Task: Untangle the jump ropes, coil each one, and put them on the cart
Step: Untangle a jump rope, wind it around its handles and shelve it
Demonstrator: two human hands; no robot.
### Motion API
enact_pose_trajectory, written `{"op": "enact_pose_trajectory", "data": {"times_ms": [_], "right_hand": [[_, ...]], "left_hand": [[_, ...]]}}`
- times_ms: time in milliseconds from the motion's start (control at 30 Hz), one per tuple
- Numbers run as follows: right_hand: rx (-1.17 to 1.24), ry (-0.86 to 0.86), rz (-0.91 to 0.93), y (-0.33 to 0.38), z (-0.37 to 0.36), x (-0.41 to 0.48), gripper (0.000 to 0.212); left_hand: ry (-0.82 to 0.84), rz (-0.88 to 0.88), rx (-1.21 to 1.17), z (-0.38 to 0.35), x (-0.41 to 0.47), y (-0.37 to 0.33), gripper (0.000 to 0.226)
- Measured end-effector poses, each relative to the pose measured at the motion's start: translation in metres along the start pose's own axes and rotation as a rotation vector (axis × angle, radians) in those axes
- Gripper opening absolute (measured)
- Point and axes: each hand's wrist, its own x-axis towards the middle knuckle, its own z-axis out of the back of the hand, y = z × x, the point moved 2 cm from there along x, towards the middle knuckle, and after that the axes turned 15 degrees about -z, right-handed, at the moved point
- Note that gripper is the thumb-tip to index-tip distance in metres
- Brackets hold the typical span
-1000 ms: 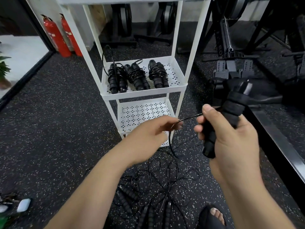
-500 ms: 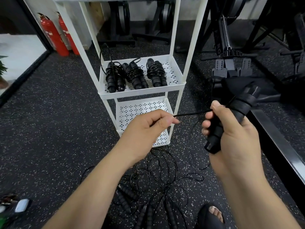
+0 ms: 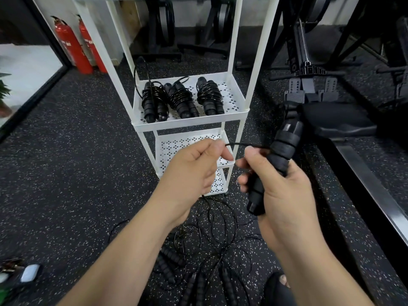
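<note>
- Head view: the right hand point(image 3: 284, 191) grips black rope handles point(image 3: 284, 140), tilted up.
- The left hand point(image 3: 194, 171) pinches the thin black cord point(image 3: 242, 144) that runs across to the handles.
- Three coiled ropes point(image 3: 183, 100) lie side by side on a shelf of the white cart point(image 3: 239, 91).
- More tangled ropes point(image 3: 212, 239) lie on the floor point(image 3: 66, 173) below the hands.

Three coiled ropes point(image 3: 181, 99) on the cart point(image 3: 239, 112); tangled ropes point(image 3: 212, 244) before it.
</note>
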Motion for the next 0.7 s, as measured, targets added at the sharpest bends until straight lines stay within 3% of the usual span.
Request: {"op": "enact_pose_trajectory", "data": {"times_ms": [167, 267, 467, 700], "right_hand": [[-0.044, -0.052, -0.044, -0.010, 0.000, 0.002, 0.016], [-0.031, -0.071, -0.033, -0.003, 0.004, 0.004, 0.011], [-0.123, -0.019, -0.157, -0.006, 0.003, 0.004, 0.016], [0.070, 0.047, -0.249, -0.022, -0.005, 0.000, 0.019]], "left_hand": [[0.200, -0.039, 0.328, -0.005, -0.005, 0.004, 0.037], [0.280, 0.009, 0.405, 0.002, -0.007, 0.006, 0.035], [0.124, -0.094, 0.349, 0.003, -0.010, 0.002, 0.030], [0.173, -0.118, 0.376, -0.006, -0.013, -0.003, 0.027]]}}
